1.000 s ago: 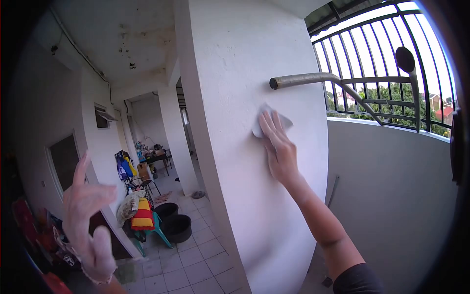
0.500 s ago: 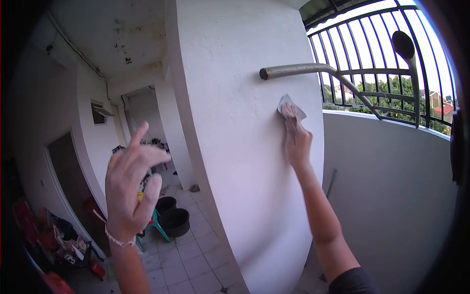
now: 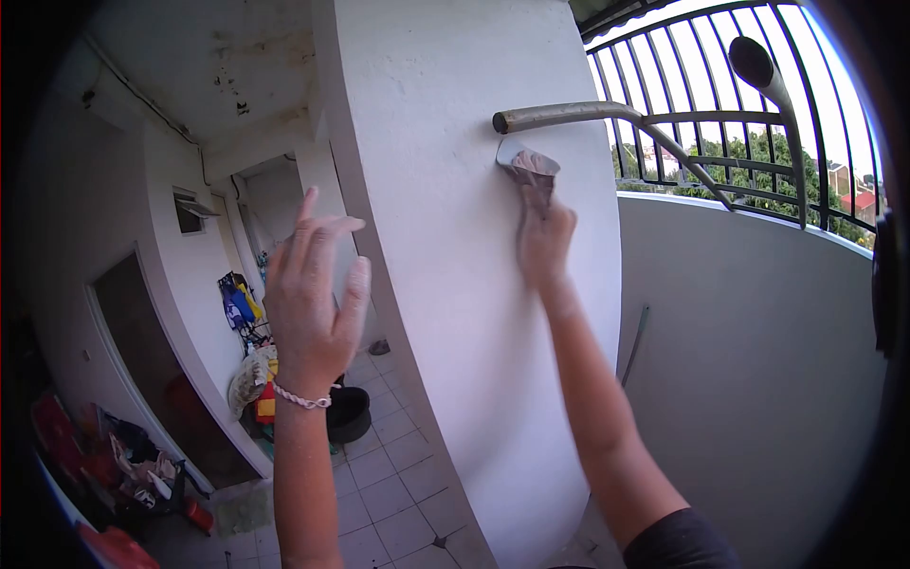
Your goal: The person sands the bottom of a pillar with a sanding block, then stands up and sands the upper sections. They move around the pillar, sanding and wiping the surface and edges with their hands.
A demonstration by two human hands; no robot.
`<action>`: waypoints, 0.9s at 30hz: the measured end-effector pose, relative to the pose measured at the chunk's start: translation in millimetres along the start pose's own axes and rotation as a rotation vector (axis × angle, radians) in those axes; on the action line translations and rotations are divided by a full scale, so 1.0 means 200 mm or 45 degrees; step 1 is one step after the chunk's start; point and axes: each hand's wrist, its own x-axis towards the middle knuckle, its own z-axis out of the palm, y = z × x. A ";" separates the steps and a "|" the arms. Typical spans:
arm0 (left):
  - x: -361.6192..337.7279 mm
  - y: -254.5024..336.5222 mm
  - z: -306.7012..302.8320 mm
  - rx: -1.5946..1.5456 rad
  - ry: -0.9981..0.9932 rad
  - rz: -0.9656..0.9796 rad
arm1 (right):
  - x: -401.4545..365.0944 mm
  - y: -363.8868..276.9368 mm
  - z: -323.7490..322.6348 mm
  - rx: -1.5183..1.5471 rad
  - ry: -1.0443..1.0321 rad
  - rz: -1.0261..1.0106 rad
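Note:
My right hand (image 3: 547, 232) presses a small grey piece of sandpaper (image 3: 510, 152) flat to the white pillar (image 3: 445, 313), just below the cut end of a metal pipe (image 3: 559, 116). Its fingers lie over the sheet and hide part of it. To the left of the pillar, my left hand (image 3: 318, 284) is raised in the air, fingers apart and holding nothing. Pale dust coats that hand, and a braided bracelet (image 3: 301, 398) circles its wrist.
Behind the pipe stands a dark metal railing (image 3: 682, 104) above a low wall (image 3: 749, 322). At left, a black tub (image 3: 351, 417) rests on the tiled floor (image 3: 398, 479) near a pile of cloth (image 3: 251, 379). A doorway (image 3: 166, 360) and red items (image 3: 66, 427) are farther left.
My right hand and the sandpaper have moved left and up along the pillar, closer under the pipe's end. My left hand has shifted right, toward the pillar's edge.

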 end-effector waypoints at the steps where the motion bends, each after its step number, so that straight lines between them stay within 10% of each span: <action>1: -0.01 -0.03 0.00 -0.010 0.008 -0.072 | -0.05 -0.07 0.07 0.009 0.066 0.022; 7: 0.00 -0.06 0.03 0.059 0.021 -0.155 | -0.07 -0.04 -0.03 -0.153 -0.390 -0.764; 13: -0.09 -0.06 -0.06 0.058 -0.012 -0.308 | -0.02 0.08 -0.12 -0.044 0.036 0.468; 17: -0.03 -0.03 0.03 -0.056 0.041 -0.328 | -0.23 -0.22 0.17 -0.179 -0.205 -0.642; 27: 0.46 0.10 0.30 0.220 0.137 0.124 | 0.31 -0.33 0.29 0.023 -0.040 -0.674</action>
